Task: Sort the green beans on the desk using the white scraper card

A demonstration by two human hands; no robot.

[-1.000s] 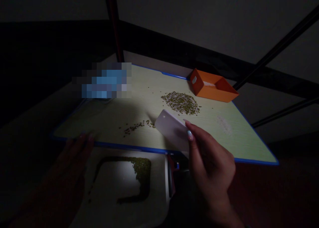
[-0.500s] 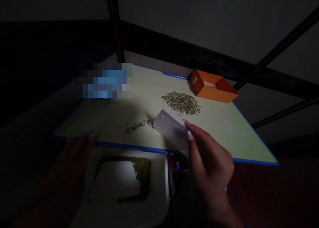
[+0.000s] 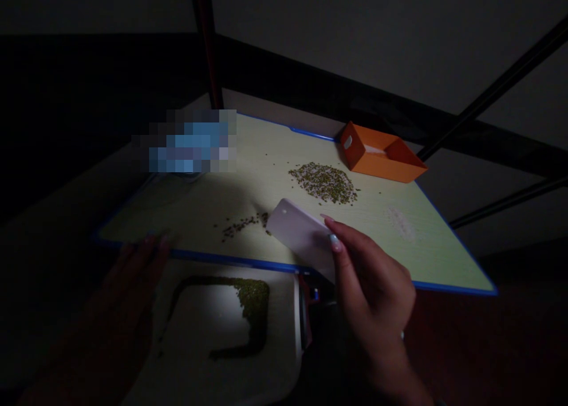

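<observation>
My right hand (image 3: 377,282) pinches a pale flat plastic scraper (image 3: 302,234) between thumb and fingers. The scraper's far end meets the green board (image 3: 390,258) beside a thin trail of small dark green grains (image 3: 239,225). Beyond it, a larger heap of similar grains (image 3: 326,183) is spread on the board. My left hand (image 3: 124,299), dim in shadow, lies with fingers stretched out at the board's blue front edge and holds nothing I can see. Below that edge stands a white tub (image 3: 284,358) with green grains (image 3: 255,311) along its sides.
An orange open box (image 3: 386,166) stands at the board's back right, with something pale inside. A patch of whitish powder or fine grains (image 3: 402,224) lies at the right. At the back left is a blurred-out blue thing (image 3: 190,142). Dark bars (image 3: 206,51) rise behind the board.
My right hand has drawn the scraper slightly to the left and toward me, pushing at the end of the grain trail. My left hand stays in place.
</observation>
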